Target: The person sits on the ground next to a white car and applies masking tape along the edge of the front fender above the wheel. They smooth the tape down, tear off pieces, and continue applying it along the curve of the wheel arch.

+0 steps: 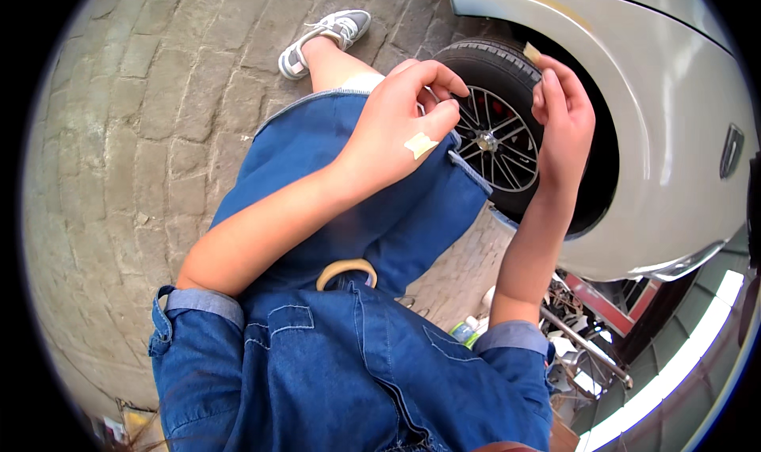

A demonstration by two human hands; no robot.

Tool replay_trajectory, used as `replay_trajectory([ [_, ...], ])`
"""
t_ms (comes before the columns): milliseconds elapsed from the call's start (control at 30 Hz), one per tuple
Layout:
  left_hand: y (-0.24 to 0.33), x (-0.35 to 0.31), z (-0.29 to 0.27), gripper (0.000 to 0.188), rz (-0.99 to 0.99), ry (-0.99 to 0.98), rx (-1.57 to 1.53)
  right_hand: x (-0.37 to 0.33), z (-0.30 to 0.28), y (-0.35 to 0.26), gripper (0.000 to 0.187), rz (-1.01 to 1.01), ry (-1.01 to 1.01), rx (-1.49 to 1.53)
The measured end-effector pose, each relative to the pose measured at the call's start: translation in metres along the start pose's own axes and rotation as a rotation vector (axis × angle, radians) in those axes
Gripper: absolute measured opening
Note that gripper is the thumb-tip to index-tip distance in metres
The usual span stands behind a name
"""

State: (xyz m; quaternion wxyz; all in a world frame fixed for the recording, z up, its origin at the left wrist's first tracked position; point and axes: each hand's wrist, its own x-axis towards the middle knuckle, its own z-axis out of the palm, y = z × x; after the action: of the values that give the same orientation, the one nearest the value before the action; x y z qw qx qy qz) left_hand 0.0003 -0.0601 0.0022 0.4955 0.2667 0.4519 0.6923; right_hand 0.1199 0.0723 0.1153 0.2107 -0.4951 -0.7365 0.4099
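Observation:
My right hand [564,119] is raised in front of the car's front wheel. Its thumb and fingers pinch a small piece of pale yellow masking tape [532,53]. My left hand [408,111] hovers over my knee, to the left of the wheel. Its fingers are curled, with thumb and forefinger tips close together; whatever is between them, if anything, I cannot make out. Another short tape piece [420,144] sticks to the back of this hand near the thumb. A roll of masking tape [369,271] rests on my lap, against my blue denim clothing.
A light-coloured car fender [658,87] arches over the tyre [495,60] and spoked rim [487,141] at the right. A yellowish strip [555,2] runs along the fender near the wheel arch. Stone paving [143,159] spreads to the left. Cluttered items [583,333] stand at the lower right.

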Motion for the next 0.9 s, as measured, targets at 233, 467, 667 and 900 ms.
replay_trajectory([
  [233, -0.074, 0.114, -0.002, 0.028, -0.157, -0.163, 0.097, 0.161, -0.005, 0.063, 0.032, 0.272, -0.329, -0.15],
  [467, -0.163, 0.237, 0.057, 0.022, -0.461, 0.203, -0.399, 0.241, 0.023, 0.109, 0.04, 0.482, -0.429, -0.141],
  [667, -0.195, 0.27, 0.095, 0.025, -0.382, 0.349, -0.55, 0.262, 0.026, 0.152, 0.043, 0.543, -0.463, -0.207],
  [900, -0.207, 0.268, 0.099, 0.031, -0.244, 0.323, -0.713, 0.262, 0.031, 0.153, 0.042, 0.475, -0.401, -0.396],
])
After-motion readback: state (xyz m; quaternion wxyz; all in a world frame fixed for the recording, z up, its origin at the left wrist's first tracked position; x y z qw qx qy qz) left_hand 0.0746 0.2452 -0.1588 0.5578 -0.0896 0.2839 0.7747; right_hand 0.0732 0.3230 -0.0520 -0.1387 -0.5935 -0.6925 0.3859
